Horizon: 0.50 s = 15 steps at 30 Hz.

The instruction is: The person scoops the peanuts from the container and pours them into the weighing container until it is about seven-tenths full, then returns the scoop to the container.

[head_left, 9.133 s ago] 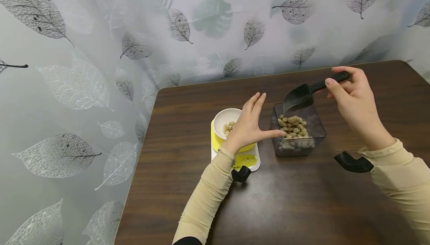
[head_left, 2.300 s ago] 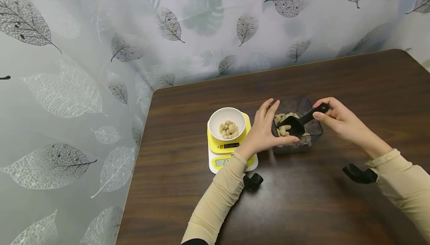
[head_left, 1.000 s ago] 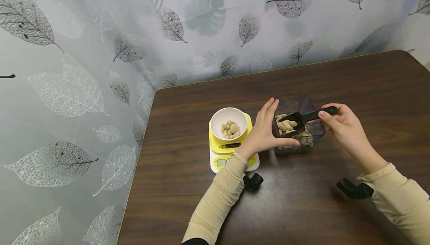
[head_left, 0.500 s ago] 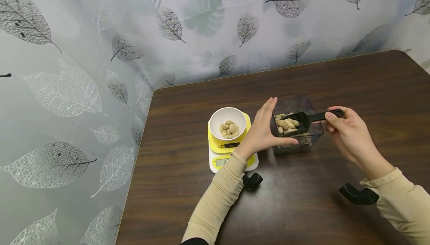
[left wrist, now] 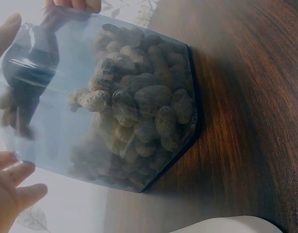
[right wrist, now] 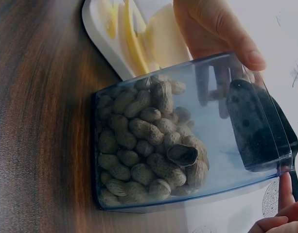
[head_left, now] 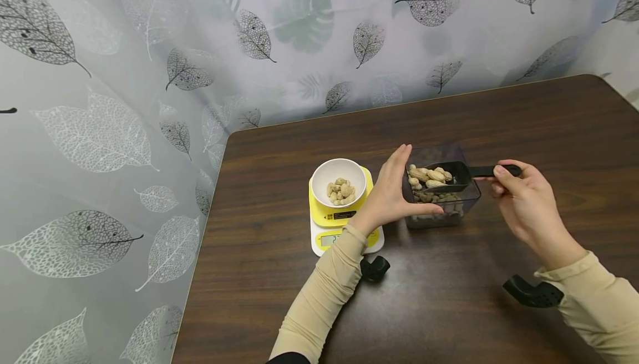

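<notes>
My right hand pinches the handle of a black scoop between thumb and fingers. Several unshelled peanuts lie in the scoop, which is held nearly level at the rim of a clear, smoky plastic container. More peanuts fill the container's lower part. My left hand touches the container's near left corner, its fingers straight along the left side and its thumb stretched across the front. In the left wrist view, the scoop shows through the wall, above the heap.
Left of the container, a white bowl with some peanuts stands on a yellow and white kitchen scale. My left sleeve partly covers the scale's display. A leaf-patterned curtain hangs behind and left of the dark wooden table.
The scoop has come up from among the peanuts, levelled out and shifted right, now loaded. Earlier, it was held tilted above the container. My left hand has lately stayed at the container.
</notes>
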Tool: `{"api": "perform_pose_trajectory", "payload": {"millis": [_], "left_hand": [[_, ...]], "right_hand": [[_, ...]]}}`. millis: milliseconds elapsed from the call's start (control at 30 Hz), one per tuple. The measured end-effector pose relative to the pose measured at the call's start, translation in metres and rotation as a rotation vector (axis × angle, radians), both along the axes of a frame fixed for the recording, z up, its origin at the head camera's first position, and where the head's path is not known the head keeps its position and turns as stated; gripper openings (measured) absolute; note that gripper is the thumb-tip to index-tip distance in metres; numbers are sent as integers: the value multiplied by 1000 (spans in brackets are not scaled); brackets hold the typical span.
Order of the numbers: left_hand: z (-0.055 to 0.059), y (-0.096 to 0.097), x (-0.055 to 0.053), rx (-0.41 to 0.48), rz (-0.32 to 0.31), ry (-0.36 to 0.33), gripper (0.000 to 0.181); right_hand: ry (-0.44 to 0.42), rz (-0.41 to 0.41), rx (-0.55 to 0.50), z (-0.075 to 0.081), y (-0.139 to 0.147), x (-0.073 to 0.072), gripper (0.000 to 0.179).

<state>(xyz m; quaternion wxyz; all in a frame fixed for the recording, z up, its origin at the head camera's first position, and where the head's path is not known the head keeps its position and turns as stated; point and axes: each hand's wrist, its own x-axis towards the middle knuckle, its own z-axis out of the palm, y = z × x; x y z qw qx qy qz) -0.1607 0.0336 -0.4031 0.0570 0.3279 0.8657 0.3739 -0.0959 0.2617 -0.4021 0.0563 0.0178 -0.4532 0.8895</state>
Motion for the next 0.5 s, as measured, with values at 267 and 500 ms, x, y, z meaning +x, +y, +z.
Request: {"api": "perform_pose_trajectory", "payload": {"millis": [267, 500], "left_hand": [[1, 0, 0, -6, -6, -7, 117], [1, -1, 2, 6, -6, -18, 118]], "right_hand": [[-7, 24, -23, -1, 3, 2, 5], [-14, 21, -54, -3, 4, 1, 6]]}}
